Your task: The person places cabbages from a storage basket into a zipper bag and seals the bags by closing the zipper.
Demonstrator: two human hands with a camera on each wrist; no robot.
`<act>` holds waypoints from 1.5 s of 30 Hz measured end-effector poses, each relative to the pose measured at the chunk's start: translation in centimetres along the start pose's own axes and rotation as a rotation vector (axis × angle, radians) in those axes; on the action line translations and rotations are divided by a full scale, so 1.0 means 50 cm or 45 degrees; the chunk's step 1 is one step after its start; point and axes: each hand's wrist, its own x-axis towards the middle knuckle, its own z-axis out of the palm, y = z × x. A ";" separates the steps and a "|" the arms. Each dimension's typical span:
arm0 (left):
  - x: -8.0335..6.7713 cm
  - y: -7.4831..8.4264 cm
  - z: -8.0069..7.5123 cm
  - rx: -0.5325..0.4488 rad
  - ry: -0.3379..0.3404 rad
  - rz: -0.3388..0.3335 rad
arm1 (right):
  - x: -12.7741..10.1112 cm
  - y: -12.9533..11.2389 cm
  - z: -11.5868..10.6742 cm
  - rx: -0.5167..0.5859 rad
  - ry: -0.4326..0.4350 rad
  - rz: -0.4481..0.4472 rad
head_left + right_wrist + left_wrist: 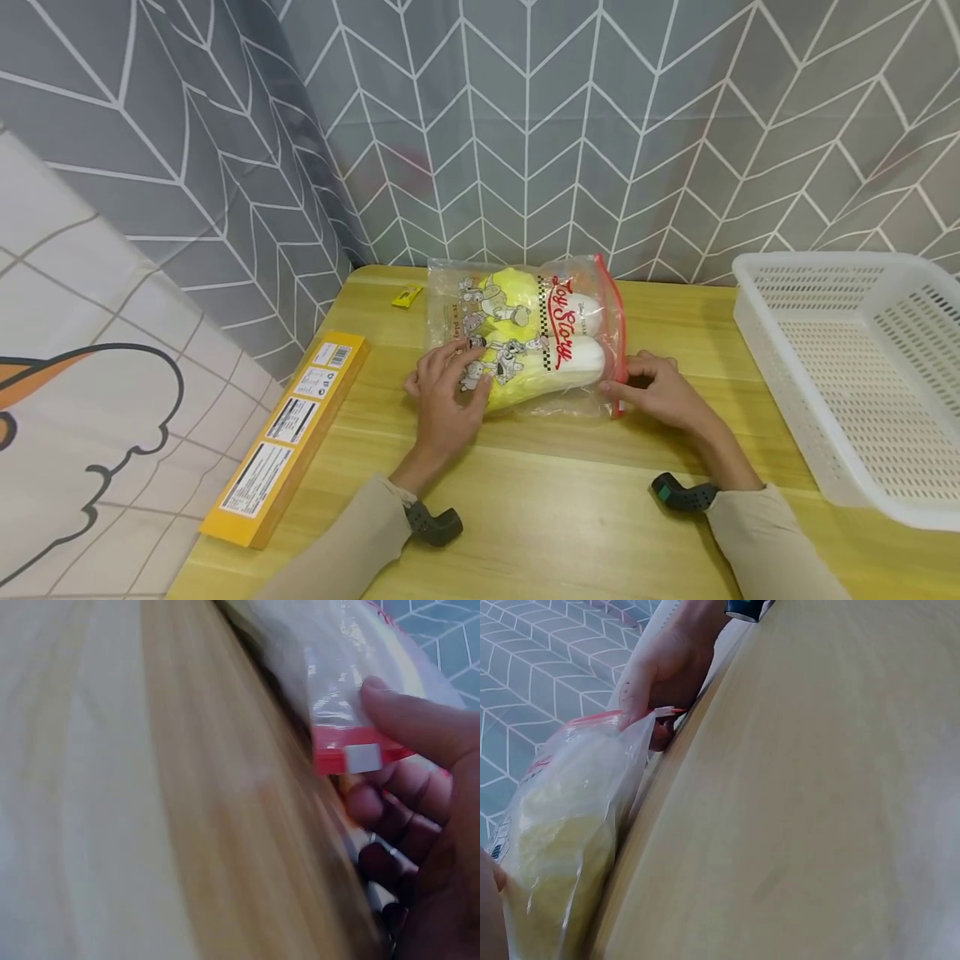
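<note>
A clear zip bag [525, 333] printed with cartoon figures and red "Toy Story" lettering lies on the table. Inside it are two plump cabbages [517, 292], yellow at the leaf end and white at the base. My left hand [446, 408] holds the bag's lower left, thumb and forefinger over the plastic; in the left wrist view only a bit of it shows at the edge. At the other end, my right hand [660, 392] pinches the bag by its red zip edge [621, 333], thumb on top, beside a white slider [363, 758].
A long yellow box [292, 433] with white labels lies along the table's left side. Near the back left is a small yellow packet [407, 296]. A white perforated basket [780, 358] stands at the right. Behind hangs a grey patterned curtain [525, 150].
</note>
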 end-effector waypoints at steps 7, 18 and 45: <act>-0.002 0.007 0.006 -0.033 -0.022 0.028 | -0.005 0.015 -0.027 0.365 0.040 0.082; 0.001 0.012 0.007 -0.059 -0.022 0.062 | 0.000 0.011 -0.052 1.405 0.411 0.195; -0.001 0.002 0.006 -0.078 0.043 0.046 | 0.016 -0.027 -0.005 1.645 0.491 0.305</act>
